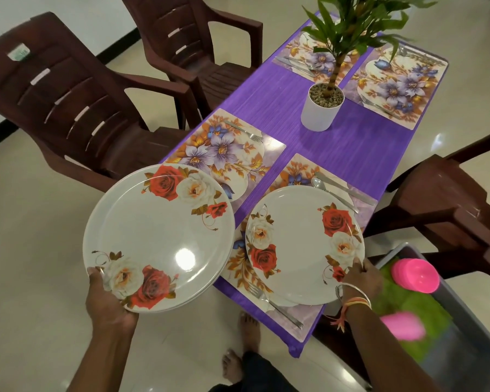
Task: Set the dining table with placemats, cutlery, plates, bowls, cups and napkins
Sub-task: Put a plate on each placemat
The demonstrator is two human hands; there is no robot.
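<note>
- A round white plate (300, 244) with red and cream roses printed at two edges lies flat over the near right placemat (301, 314), between a fork (277, 306) on the near side and a spoon (331, 193) and knife (347, 190) on the far side.
- The right grip (361, 275) pinches this plate's near rim with curled fingers; bangles and a thread circle the wrist.
- The left grip (108, 304) holds a stack of plates (159, 236) of the same pattern, thumb over the rim and fingers beneath, off the bench's near left edge and above the floor.
- The bench (351, 148) is long and narrow under a streaked purple cloth.
- Three more rectangular floral placemats lie on it: the near left one (224, 148) carries a fork; the two far ones (396, 86) (303, 55) carry cutlery.
- A white cylindrical pot (321, 108) topped with gravel holds a leafy plant mid-bench.
- Dark brown moulded plastic chairs (77, 108) with slatted backs stand at both sides.
- A grey bin (461, 312) at right holds green material and glossy pink cups (416, 274).
- The floor (40, 250) is glossy cream tile.
</note>
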